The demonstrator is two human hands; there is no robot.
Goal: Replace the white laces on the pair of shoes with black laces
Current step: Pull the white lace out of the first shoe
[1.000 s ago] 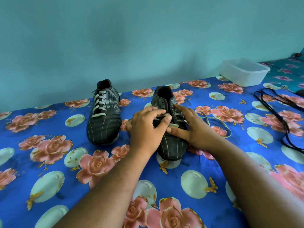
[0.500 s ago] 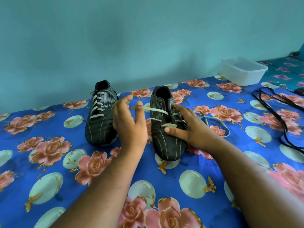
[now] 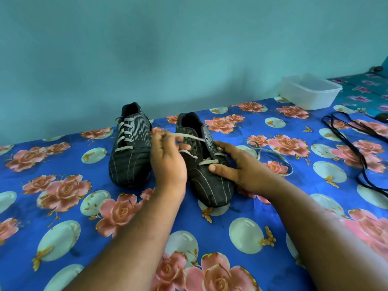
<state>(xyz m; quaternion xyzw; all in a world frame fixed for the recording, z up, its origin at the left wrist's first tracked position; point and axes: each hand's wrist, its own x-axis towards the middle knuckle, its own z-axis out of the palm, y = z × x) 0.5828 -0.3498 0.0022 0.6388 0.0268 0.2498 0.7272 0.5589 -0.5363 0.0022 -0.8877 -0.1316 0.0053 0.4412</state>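
My left hand (image 3: 168,162) now pinches flat white lace (image 3: 190,136), drawn up out of upper eyelets of right-side black striped shoe (image 3: 206,164); my right hand (image 3: 237,164) lies flat, steadying it; bottom rows remain

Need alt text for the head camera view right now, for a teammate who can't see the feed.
Left hand pinches a white lace and draws it out of the right-side black shoe, while the right hand steadies that shoe on a blue floral cloth. The other shoe sits fully laced beside it; black laces and a white plastic tub lie far right.
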